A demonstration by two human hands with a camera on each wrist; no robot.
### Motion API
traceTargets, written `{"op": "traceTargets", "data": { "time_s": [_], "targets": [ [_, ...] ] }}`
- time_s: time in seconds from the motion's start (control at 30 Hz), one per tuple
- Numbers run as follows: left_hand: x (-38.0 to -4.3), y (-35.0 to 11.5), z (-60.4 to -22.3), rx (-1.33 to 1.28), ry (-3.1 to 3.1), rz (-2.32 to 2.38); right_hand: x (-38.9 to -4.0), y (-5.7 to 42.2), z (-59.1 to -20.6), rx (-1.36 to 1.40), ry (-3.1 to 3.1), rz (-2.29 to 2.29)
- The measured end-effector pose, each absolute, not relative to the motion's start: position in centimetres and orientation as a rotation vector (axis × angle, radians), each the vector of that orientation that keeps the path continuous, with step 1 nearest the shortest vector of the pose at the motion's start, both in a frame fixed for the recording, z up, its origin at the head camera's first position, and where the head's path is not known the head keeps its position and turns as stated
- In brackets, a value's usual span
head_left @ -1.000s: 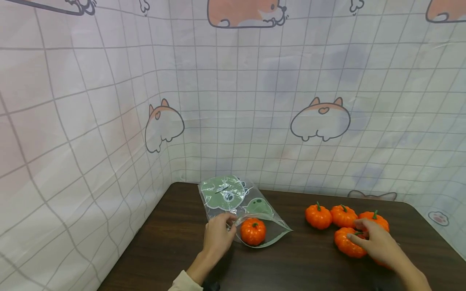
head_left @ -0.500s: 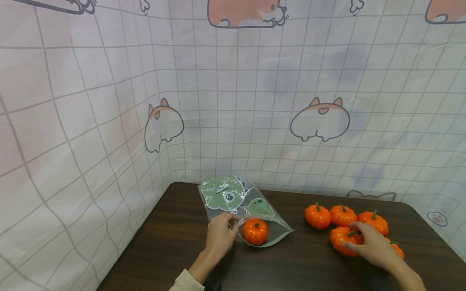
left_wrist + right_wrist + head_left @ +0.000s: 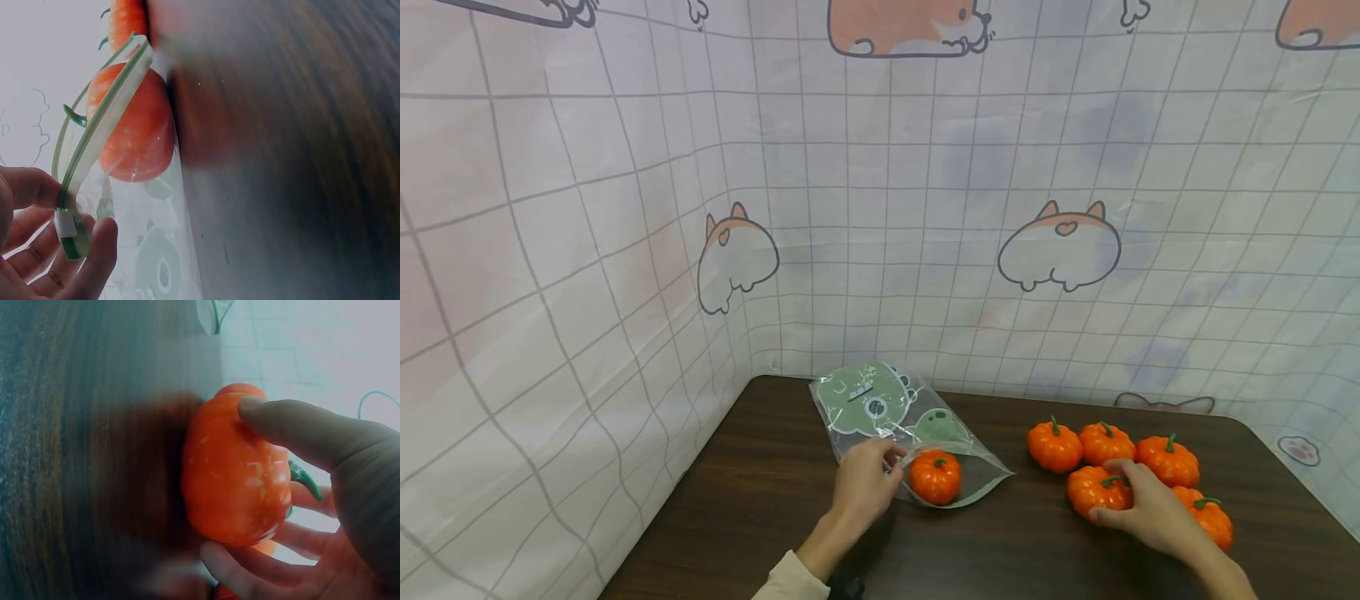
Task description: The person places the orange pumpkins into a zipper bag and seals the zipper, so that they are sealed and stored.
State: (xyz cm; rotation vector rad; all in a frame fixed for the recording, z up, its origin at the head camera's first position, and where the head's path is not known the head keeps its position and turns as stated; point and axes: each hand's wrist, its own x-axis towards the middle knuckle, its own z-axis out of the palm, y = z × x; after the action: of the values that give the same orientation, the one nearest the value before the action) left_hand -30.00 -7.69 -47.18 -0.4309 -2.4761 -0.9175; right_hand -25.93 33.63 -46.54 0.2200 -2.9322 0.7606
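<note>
A clear zip bag [image 3: 936, 427] with green animal prints lies on the table, its mouth spread toward me. Just inside that mouth sits a small orange toy pumpkin [image 3: 935, 477] with a green stem. My left hand [image 3: 867, 483] pinches the left end of the bag's mouth; a white slider [image 3: 64, 224] on the green zip edge [image 3: 103, 122] shows by the fingers in the left wrist view. On the right, my right hand [image 3: 1150, 508] holds another toy pumpkin [image 3: 234, 475], thumb on one side and fingers round the other. It is low over or on the table; I cannot tell which.
Several more toy pumpkins stand close by the right hand: one at the left [image 3: 1055, 447], one behind [image 3: 1107, 444], one at the back right [image 3: 1168, 461], and one partly behind the wrist [image 3: 1213, 521]. A patterned cloth [image 3: 925, 250] hangs behind the dark wooden table [image 3: 1000, 550].
My right hand has moved left with its pumpkin, away from the others, uncovering the pumpkin near the wrist. The left hand, bag and bagged pumpkin have shifted slightly right.
</note>
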Motion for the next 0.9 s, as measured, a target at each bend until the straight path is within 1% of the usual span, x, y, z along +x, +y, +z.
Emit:
{"op": "traceTargets", "data": {
  "time_s": [0.33, 0.7, 0.9],
  "targets": [
    [-29.8, -7.4, -47.3, -0.499, -2.436, -0.848, -26.5, 33.6, -46.4, 0.26, -2.941, 0.761],
    [-29.8, -7.4, -47.5, -0.519, -2.43, -0.843, -27.0, 32.1, -44.0, 0.305, -2.898, 0.849],
    [-29.9, -7.5, -47.5, -0.534, -2.438, -0.843, -27.2, 31.4, -43.8, 0.332, -2.874, 0.891]
  ]
}}
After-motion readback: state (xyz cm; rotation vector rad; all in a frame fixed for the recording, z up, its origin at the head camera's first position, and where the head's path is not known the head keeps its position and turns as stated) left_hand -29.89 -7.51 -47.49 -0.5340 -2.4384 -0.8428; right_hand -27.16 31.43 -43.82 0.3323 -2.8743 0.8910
